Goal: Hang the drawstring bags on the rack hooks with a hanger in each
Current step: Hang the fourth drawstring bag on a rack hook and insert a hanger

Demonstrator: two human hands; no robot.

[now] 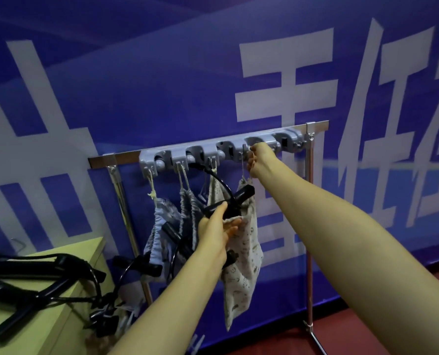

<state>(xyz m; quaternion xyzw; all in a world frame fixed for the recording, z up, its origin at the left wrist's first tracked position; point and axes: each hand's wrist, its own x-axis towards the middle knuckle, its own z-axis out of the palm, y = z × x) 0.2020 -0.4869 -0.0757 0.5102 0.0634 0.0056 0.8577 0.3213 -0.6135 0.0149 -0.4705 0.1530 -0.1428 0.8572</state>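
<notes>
While the right hand (258,160) pinches the cord (243,165) of a pale printed bag (244,262) up at the grey hook rack (221,149), the left hand (217,230) is closed round the bag's mouth and a black hanger (228,198) poking out of it. Three more bags (162,226) hang to the left. Spare hangers (34,272) lie on the yellow table (67,326).

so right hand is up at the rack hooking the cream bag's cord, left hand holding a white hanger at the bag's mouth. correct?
Not quite: the hanger in the left hand is black, not white, as the head view shows. The rest holds: the right hand is up at the rack with the cream bag's cord.
</notes>
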